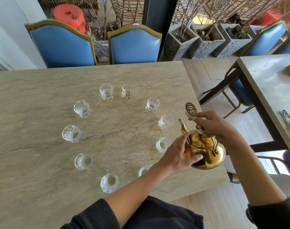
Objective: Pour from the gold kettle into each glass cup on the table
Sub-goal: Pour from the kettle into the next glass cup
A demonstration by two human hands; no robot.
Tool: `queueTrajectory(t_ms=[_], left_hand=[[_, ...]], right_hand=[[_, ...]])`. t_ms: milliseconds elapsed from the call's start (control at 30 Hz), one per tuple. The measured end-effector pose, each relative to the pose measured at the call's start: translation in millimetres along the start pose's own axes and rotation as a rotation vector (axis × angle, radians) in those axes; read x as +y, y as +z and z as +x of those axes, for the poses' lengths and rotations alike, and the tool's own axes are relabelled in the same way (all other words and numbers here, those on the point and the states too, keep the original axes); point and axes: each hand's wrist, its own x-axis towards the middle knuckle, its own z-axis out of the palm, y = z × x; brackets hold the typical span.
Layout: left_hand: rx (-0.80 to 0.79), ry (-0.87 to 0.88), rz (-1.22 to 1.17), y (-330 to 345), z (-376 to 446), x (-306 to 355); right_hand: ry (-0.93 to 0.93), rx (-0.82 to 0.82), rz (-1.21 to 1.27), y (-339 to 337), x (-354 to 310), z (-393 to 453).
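Nearest the camera, two dark sleeves (94,215) framed the view, and both bare forearms reached toward the gold kettle (205,151), which sat at the right edge of the stone-topped table (41,90). The left hand (175,156) cupped the kettle's near side, its thumb pressed along the lower belly and its fingers laid straight up against the body near the base of the spout. The right hand (212,124) came in from above, fingers curled round the thin wire handle (190,114) over the lid; whether the kettle rested on the table or was lifted just clear of it could not be told.

Left of the kettle, ten glass cups (82,109) stood in a ring on the table, all upright. One cup (163,144) stood just beside the left hand's fingers, another (143,170) was partly hidden behind the left wrist, and a third (165,121) stood near the spout tip.

Just beyond the kettle, a dark oval number tag (191,107) lay on the table. Farther off, past the table's far edge, stood two blue chairs (134,47), and to the kettle's right a second table (271,83).
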Motion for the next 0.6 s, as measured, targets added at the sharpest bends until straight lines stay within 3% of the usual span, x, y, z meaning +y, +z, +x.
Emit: queueTrajectory(t_ms=[600], left_hand=[[0.0, 0.004, 0.0, -2.4, -0.6, -3.4]], right_hand=[[0.023, 0.013, 0.003, 5.2, -7.6, -1.9]])
